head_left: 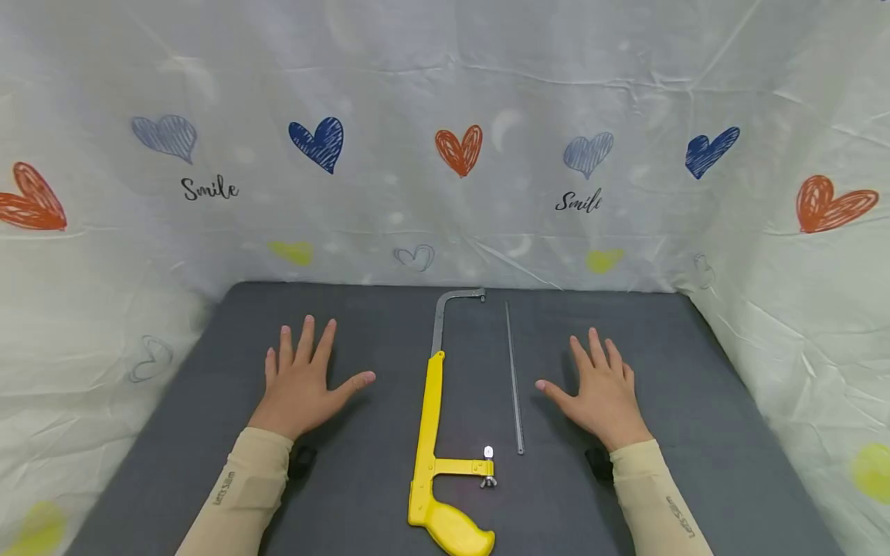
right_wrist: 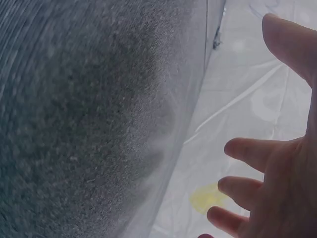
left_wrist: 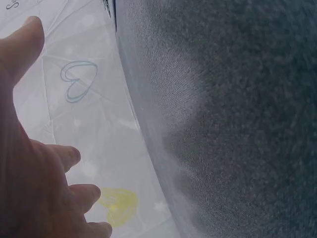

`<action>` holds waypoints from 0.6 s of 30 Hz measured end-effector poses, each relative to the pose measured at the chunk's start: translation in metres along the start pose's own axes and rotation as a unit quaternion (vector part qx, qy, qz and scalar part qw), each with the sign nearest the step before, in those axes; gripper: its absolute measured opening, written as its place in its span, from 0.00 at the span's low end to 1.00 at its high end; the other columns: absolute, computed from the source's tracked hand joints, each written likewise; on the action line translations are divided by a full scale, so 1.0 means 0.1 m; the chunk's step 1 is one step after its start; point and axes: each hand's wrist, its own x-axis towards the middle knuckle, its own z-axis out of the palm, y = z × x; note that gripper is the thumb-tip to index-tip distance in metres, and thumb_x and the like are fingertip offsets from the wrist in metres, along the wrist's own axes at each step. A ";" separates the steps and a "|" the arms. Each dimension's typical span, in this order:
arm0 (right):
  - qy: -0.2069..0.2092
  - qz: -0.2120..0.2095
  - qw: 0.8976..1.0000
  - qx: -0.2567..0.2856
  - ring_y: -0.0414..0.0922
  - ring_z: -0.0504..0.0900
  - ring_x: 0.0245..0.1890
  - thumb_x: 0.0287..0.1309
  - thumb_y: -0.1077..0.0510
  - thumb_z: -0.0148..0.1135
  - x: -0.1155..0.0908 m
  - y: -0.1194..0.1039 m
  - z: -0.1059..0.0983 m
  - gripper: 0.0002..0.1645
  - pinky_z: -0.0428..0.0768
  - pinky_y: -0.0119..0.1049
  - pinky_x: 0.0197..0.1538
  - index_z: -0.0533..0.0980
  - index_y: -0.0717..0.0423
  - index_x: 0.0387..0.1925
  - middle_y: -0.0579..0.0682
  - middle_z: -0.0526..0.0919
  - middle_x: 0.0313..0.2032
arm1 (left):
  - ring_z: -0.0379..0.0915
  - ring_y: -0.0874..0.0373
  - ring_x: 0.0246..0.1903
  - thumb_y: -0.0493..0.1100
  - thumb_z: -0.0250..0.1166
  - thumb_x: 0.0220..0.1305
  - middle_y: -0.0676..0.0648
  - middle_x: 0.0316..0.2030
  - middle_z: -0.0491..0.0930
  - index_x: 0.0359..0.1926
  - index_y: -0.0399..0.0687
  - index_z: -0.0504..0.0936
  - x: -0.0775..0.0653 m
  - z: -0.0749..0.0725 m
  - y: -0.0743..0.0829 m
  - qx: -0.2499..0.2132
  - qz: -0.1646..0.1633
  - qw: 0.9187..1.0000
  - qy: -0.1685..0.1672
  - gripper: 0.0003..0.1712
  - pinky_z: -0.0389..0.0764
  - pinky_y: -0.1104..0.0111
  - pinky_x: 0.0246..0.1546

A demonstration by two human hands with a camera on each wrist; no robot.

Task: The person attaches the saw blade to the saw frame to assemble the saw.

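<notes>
Lying on the grey tabletop (head_left: 348, 494) between the 2 hands are a yellow hacksaw frame (head_left: 429, 417) and, to its right, a separate thin saw blade (head_left: 514, 378). The frame has its handle (head_left: 459, 531) at the near end and its bent metal arm (head_left: 438, 320) at the far end. The blade runs nearly parallel, just beside the open side; I suppose they are placed so that each part shows clearly and can be reached easily.

The left hand (head_left: 300, 386) is to the left of the frame, without contact; the right hand (head_left: 599, 390) is near the blade and does not touch it. In each hand the grip is wide apart: the 5 fingers (head_left: 306, 340) are spread, and nothing is held. Both hands seem to hover, perhaps to leave the parts uncovered.
</notes>
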 end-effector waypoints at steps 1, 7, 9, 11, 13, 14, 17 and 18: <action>0.001 0.000 1.000 0.000 0.71 0.47 0.85 0.64 0.21 0.63 -0.01 0.00 -0.01 0.65 0.54 0.78 0.76 0.56 0.56 0.86 0.65 0.47 0.86 | 0.20 0.23 0.84 0.84 0.59 0.65 0.33 0.87 0.30 0.89 0.51 0.40 0.00 0.01 0.01 -0.001 0.002 1.000 0.001 0.70 0.34 0.23 0.76; -0.005 -0.006 1.000 0.000 0.71 0.52 0.83 0.65 0.23 0.65 -0.02 -0.06 -0.01 0.63 0.57 0.77 0.76 0.57 0.57 0.85 0.66 0.50 0.86 | 0.25 0.23 0.84 0.83 0.61 0.65 0.31 0.87 0.34 0.89 0.47 0.41 0.00 0.03 0.05 -0.005 0.011 1.000 0.019 0.71 0.41 0.24 0.77; -0.006 -0.011 1.000 0.001 0.71 0.55 0.83 0.66 0.25 0.66 -0.02 -0.09 0.00 0.63 0.59 0.76 0.76 0.58 0.59 0.85 0.66 0.52 0.85 | 0.33 0.22 0.84 0.83 0.60 0.65 0.30 0.87 0.37 0.89 0.45 0.41 0.00 0.05 0.08 -0.002 0.017 1.000 0.025 0.72 0.48 0.24 0.77; -0.010 -0.017 1.000 0.002 0.71 0.57 0.82 0.66 0.26 0.67 -0.03 -0.13 0.03 0.62 0.60 0.76 0.76 0.59 0.60 0.84 0.67 0.53 0.85 | 0.43 0.22 0.83 0.85 0.59 0.65 0.28 0.86 0.41 0.88 0.42 0.41 0.00 0.06 0.13 0.000 0.019 0.999 0.029 0.73 0.56 0.25 0.75; -0.017 -0.022 1.000 0.008 0.71 0.59 0.82 0.66 0.27 0.67 -0.04 -0.17 0.07 0.61 0.61 0.75 0.76 0.60 0.60 0.84 0.66 0.54 0.85 | 0.52 0.22 0.80 0.86 0.57 0.65 0.27 0.85 0.46 0.88 0.41 0.42 0.00 0.10 0.19 0.002 0.020 0.999 0.030 0.73 0.64 0.27 0.72; -0.022 -0.025 0.999 0.011 0.71 0.59 0.81 0.66 0.27 0.67 -0.04 -0.20 0.09 0.61 0.61 0.75 0.76 0.60 0.60 0.84 0.66 0.55 0.84 | 0.55 0.22 0.79 0.86 0.56 0.65 0.27 0.84 0.48 0.88 0.40 0.43 -0.01 0.11 0.22 0.000 0.022 0.999 0.030 0.72 0.67 0.27 0.70; -0.035 -0.030 0.999 0.019 0.71 0.61 0.81 0.66 0.28 0.68 -0.05 -0.28 0.14 0.60 0.61 0.74 0.76 0.61 0.60 0.83 0.66 0.56 0.84 | 0.62 0.23 0.76 0.86 0.55 0.65 0.27 0.84 0.52 0.88 0.40 0.45 -0.02 0.17 0.33 -0.002 0.029 0.999 0.028 0.72 0.72 0.30 0.68; -0.038 -0.031 0.999 0.019 0.70 0.62 0.80 0.66 0.28 0.68 -0.06 -0.31 0.16 0.60 0.61 0.74 0.77 0.61 0.59 0.83 0.65 0.56 0.84 | 0.63 0.24 0.76 0.86 0.55 0.65 0.28 0.83 0.53 0.88 0.40 0.46 -0.02 0.19 0.37 -0.002 0.033 0.999 0.027 0.71 0.73 0.30 0.67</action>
